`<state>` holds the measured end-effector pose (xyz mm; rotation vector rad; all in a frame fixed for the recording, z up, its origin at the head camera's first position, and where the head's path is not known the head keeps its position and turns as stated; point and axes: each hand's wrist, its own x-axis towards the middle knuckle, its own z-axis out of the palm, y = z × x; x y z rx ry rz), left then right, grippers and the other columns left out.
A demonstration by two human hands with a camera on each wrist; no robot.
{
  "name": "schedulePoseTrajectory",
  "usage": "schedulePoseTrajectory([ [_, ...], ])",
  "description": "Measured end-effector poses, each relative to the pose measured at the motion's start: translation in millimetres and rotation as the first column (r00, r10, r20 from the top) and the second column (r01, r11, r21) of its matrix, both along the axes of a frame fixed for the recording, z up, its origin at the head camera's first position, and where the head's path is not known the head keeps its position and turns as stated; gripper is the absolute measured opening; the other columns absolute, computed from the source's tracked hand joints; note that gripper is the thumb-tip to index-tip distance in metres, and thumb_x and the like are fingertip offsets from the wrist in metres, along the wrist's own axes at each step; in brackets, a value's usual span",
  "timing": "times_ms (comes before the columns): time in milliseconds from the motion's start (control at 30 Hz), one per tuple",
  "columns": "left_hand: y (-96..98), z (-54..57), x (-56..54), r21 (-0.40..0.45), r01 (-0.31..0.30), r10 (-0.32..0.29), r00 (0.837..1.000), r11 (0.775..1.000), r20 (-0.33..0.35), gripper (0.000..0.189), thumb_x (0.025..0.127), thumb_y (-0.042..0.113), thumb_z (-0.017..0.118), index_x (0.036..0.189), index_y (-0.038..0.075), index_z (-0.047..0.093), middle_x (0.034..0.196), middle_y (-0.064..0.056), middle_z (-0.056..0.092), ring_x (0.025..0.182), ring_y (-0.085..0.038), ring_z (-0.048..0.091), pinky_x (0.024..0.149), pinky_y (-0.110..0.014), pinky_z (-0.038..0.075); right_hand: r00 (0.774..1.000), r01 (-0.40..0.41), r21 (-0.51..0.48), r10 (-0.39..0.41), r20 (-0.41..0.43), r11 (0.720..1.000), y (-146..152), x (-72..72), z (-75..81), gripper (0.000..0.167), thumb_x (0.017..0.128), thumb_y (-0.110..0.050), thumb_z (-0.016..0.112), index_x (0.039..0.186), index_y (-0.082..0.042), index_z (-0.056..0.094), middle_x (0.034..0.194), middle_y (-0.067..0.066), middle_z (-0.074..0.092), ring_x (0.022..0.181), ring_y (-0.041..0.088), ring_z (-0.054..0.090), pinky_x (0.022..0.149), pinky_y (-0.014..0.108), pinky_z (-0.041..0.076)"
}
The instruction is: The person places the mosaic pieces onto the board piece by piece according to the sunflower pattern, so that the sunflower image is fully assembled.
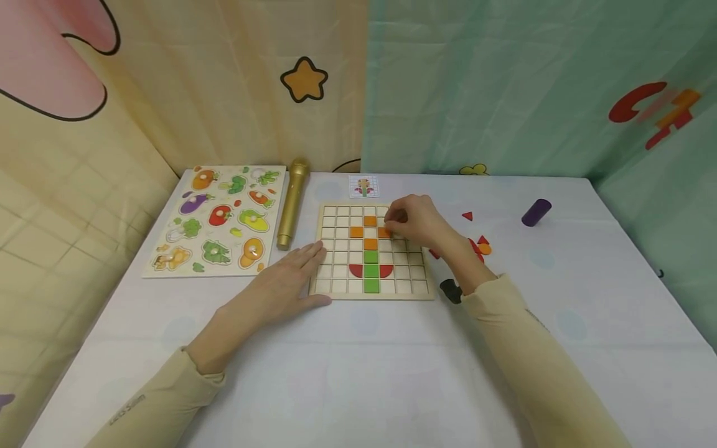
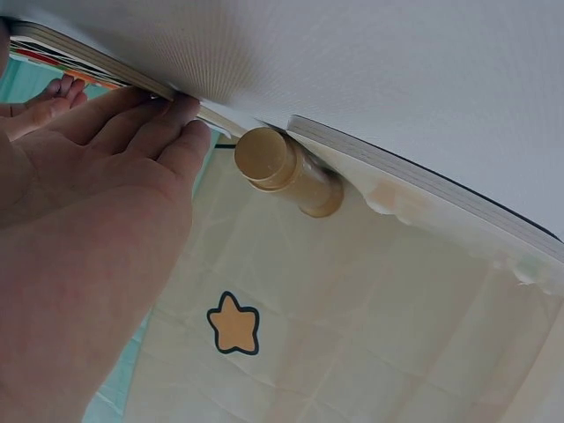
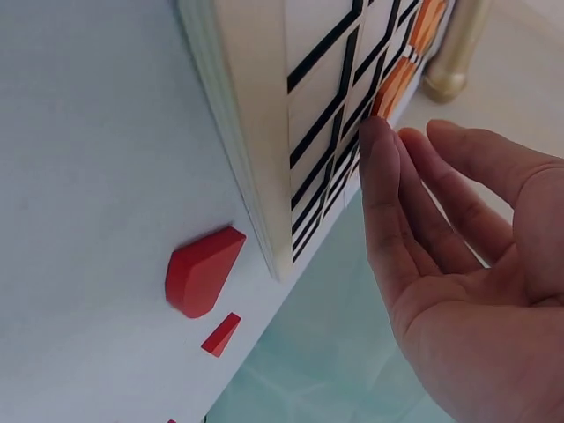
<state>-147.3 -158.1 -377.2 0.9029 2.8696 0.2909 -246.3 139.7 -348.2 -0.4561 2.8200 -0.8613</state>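
On the gridded board (image 1: 372,297), an orange tile (image 1: 382,233) lies under the right hand (image 1: 417,219), its thumb apart from its fingers; the left hand (image 1: 285,277), fingers together, touches the near-left edge. Seating the tile seems in hand, calling for a light, squaring press.

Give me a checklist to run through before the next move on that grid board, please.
1. Board steadied: ok. The left hand touches the grid board's left edge.
2. Pattern card in view: ok. The small card lies uncovered beyond the board.
3. Green squares lined up: ok. All three form one column.
4. Rightmost orange square fully seated: cannot tell. The right hand partly covers it.
5. Loose pieces gathered: not ok. One red triangle lies apart.
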Motion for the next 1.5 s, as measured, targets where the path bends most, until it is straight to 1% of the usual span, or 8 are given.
schedulePoseTrajectory([
  [333, -1.8, -2.2, 1.0, -0.008, -0.003, 0.004, 1.000, 1.000, 0.010, 0.097, 0.096, 0.058, 0.071, 0.164, 0.000, 0.032, 0.174, -0.016, 0.026, 0.159, -0.037, 0.029, 0.130, -0.052, 0.030, 0.999, 0.003, -0.046, -0.005, -0.052, 0.999, 35.5, 14.8, -0.3, 0.015, 0.100, -0.014, 0.072, 0.111, -0.005, 0.077, 0.108, 0.010, 0.077, 0.104, 0.027, 0.071, 0.097, 0.045, 0.060],
  [833, -1.1, -1.2, 0.6, 0.021, 0.005, -0.006, 1.000, 1.000, 0.009, 0.096, 0.097, 0.057, 0.071, 0.163, 0.000, 0.033, 0.173, -0.016, 0.026, 0.160, -0.037, 0.028, 0.130, -0.052, 0.028, 0.987, 0.146, -0.010, -0.146, -0.063, 0.989, 135.5, 48.3, -1.3, 0.017, 0.099, -0.015, 0.074, 0.113, -0.006, 0.077, 0.111, 0.013, 0.078, 0.102, 0.033, 0.076, 0.091, 0.051, 0.064],
  [933, -1.0, -0.5, 0.6, 0.014, -0.001, 0.000, 1.000, 1.000, 0.012, 0.096, 0.096, 0.056, 0.071, 0.164, 0.000, 0.032, 0.174, -0.016, 0.026, 0.160, -0.037, 0.028, 0.130, -0.052, 0.029, 0.983, 0.167, 0.010, -0.166, -0.073, 0.986, 150.2, 55.3, -3.5, 0.017, 0.097, -0.015, 0.075, 0.111, -0.006, 0.077, 0.107, 0.013, 0.078, 0.101, 0.033, 0.075, 0.085, 0.036, 0.064],
  [1067, -1.7, 0.9, 1.1, 0.009, -0.012, 0.012, 1.000, 1.000, 0.023, 0.096, 0.096, 0.055, 0.072, 0.163, -0.001, 0.032, 0.174, -0.016, 0.025, 0.160, -0.038, 0.027, 0.130, -0.052, 0.028, 0.985, 0.160, 0.020, -0.158, -0.074, 0.987, 162.2, 61.0, -8.5, 0.017, 0.094, -0.012, 0.079, 0.111, -0.006, 0.078, 0.101, 0.010, 0.078, 0.098, 0.030, 0.073, 0.079, 0.014, 0.055],
  [1267, -1.1, 1.2, 0.8, 0.010, 0.001, -0.002, 1.000, 1.000, 0.020, 0.095, 0.097, 0.055, 0.071, 0.163, -0.001, 0.032, 0.174, -0.016, 0.026, 0.160, -0.037, 0.028, 0.130, -0.052, 0.029, 0.983, 0.171, 0.034, -0.168, -0.074, 0.985, 169.7, 65.6, -13.7, 0.023, 0.092, -0.013, 0.083, 0.113, -0.007, 0.079, 0.103, 0.010, 0.077, 0.098, 0.028, 0.072, 0.087, 0.033, 0.065],
  [1333, -0.7, 1.1, 0.6, 0.003, 0.003, -0.004, 1.000, 1.000, 0.020, 0.095, 0.097, 0.056, 0.071, 0.164, -0.001, 0.032, 0.174, -0.016, 0.025, 0.160, -0.037, 0.028, 0.130, -0.052, 0.029, 0.983, 0.170, 0.035, -0.167, -0.069, 0.985, 170.4, 65.9, -14.5, 0.024, 0.091, -0.012, 0.083, 0.114, -0.007, 0.080, 0.103, 0.010, 0.077, 0.098, 0.029, 0.072, 0.084, 0.024, 0.063],
  [1433, -0.4, 0.7, 0.3, -0.002, 0.002, -0.002, 1.000, 1.000, 0.018, 0.095, 0.097, 0.056, 0.071, 0.163, -0.001, 0.032, 0.174, -0.016, 0.025, 0.160, -0.037, 0.028, 0.130, -0.052, 0.029, 0.984, 0.166, 0.040, -0.163, -0.065, 0.985, 170.1, 65.6, -15.2, 0.024, 0.090, -0.012, 0.084, 0.113, -0.007, 0.080, 0.099, 0.008, 0.077, 0.097, 0.029, 0.072, 0.076, 0.009, 0.053],
  [1500, -0.5, 0.3, 0.0, 0.001, 0.003, -0.003, 1.000, 1.000, 0.016, 0.095, 0.097, 0.056, 0.071, 0.163, -0.001, 0.033, 0.173, -0.017, 0.026, 0.160, -0.037, 0.028, 0.130, -0.052, 0.028, 0.986, 0.156, 0.044, -0.153, -0.069, 0.987, 169.3, 65.0, -15.4, 0.023, 0.090, -0.011, 0.084, 0.111, -0.007, 0.080, 0.095, 0.007, 0.077, 0.095, 0.028, 0.072, 0.074, 0.007, 0.050],
])
